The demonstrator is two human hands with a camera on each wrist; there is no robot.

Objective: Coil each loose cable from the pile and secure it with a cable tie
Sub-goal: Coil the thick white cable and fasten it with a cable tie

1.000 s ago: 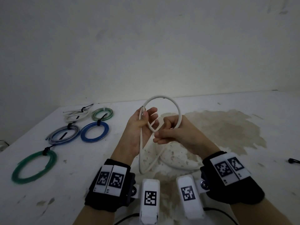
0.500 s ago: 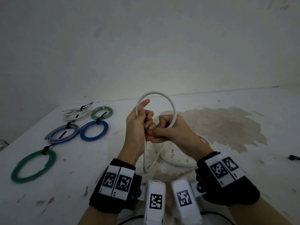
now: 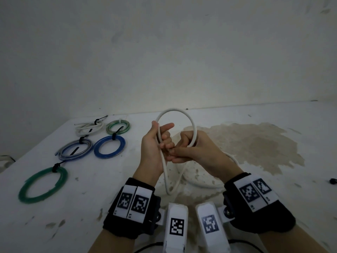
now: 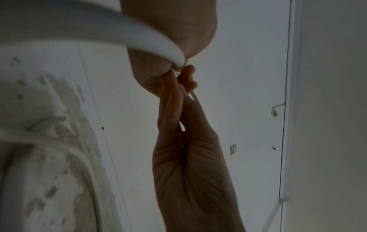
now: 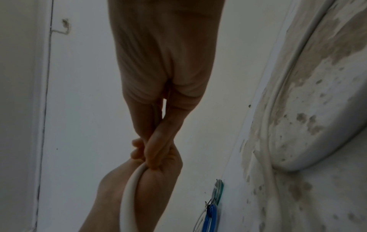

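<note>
White cable [image 3: 193, 123] arcs in a single loop above both hands, its slack trailing down onto the desk [image 3: 273, 179]. The left hand [image 3: 155, 148] holds one side of the loop with its fingers curled round it; the right hand [image 3: 193, 150] pinches the crossing just beside it. Five tied coils lie well to the left, among them a blue coil [image 3: 109, 148] and a green coil [image 3: 42, 185].

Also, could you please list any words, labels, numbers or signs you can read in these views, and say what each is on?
No readable words or numbers in any view.
Square black-and-white coded markers, not text: on the wristbands and the white camera housings.
Tiny marks at the wristband tag edges: too small to read.
The white cable and tied coils: no print visible.
</note>
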